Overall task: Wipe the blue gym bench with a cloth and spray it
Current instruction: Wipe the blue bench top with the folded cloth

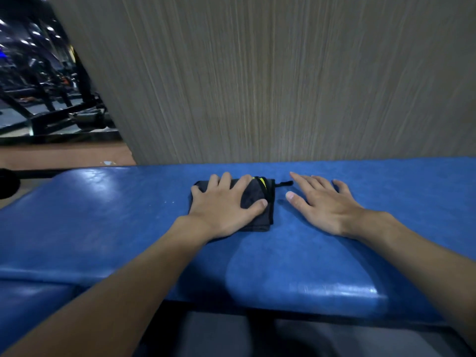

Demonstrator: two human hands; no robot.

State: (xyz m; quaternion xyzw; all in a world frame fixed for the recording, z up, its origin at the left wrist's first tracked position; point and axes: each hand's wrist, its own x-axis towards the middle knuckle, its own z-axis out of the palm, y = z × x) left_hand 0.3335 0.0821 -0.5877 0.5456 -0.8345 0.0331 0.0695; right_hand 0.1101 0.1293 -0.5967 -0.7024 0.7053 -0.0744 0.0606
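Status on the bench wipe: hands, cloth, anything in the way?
Left hand flat on dark cloth, pressing it to blue bench. Right hand flat on bench beside it, empty. No spray bottle in view.

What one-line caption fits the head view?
Left hand presses a folded dark cloth flat on the blue gym bench; right hand rests open beside it.

Much of the dark cloth [255, 202] is covered by the left hand [224, 204]. The blue bench [103, 215] is cut off at both side edges. The gym machines [49, 99] at upper left are blurred beyond telling.
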